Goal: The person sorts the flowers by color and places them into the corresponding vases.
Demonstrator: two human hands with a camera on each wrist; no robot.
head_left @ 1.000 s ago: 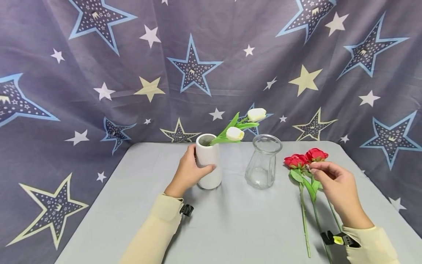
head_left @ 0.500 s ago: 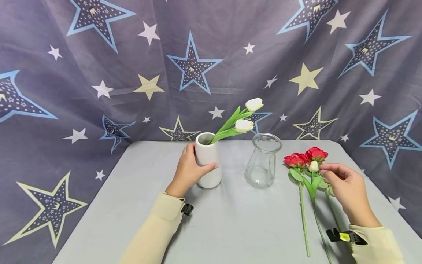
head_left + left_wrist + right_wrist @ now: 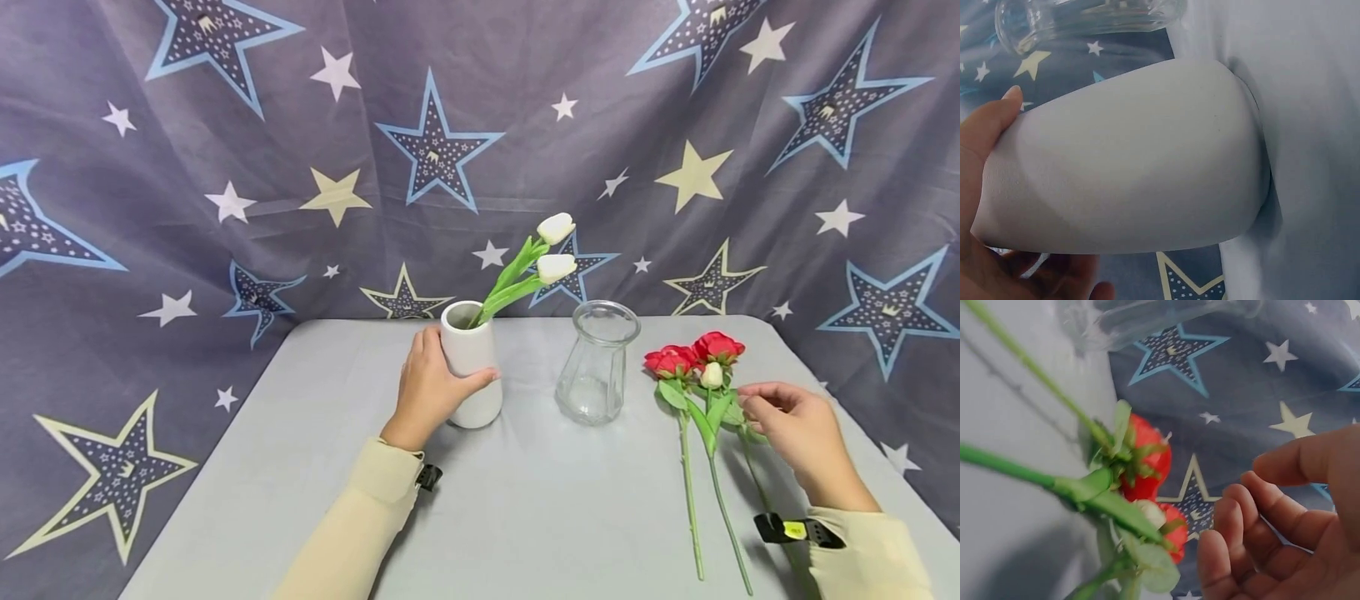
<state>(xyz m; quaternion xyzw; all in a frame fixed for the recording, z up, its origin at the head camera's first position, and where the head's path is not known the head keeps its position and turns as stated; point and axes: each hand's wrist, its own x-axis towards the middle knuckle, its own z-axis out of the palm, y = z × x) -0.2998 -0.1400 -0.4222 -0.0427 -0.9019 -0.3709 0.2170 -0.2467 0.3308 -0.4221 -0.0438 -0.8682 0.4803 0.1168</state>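
While our left grip (image 3: 429,390) wraps round the white vase (image 3: 468,354), our right grip (image 3: 802,435), loosely bent, holds nothing near the red flowers (image 3: 671,361).

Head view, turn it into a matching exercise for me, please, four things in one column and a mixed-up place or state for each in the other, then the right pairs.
Things:
1. White vase
2. Glass vase
3. Red flowers
4. White tulips

Places and states:
A. Clear, with no flowers in it
B. Leaning out over a rim
C. Gripped by the left hand
D. Lying on the table

Pairs: 1-C, 2-A, 3-D, 4-B
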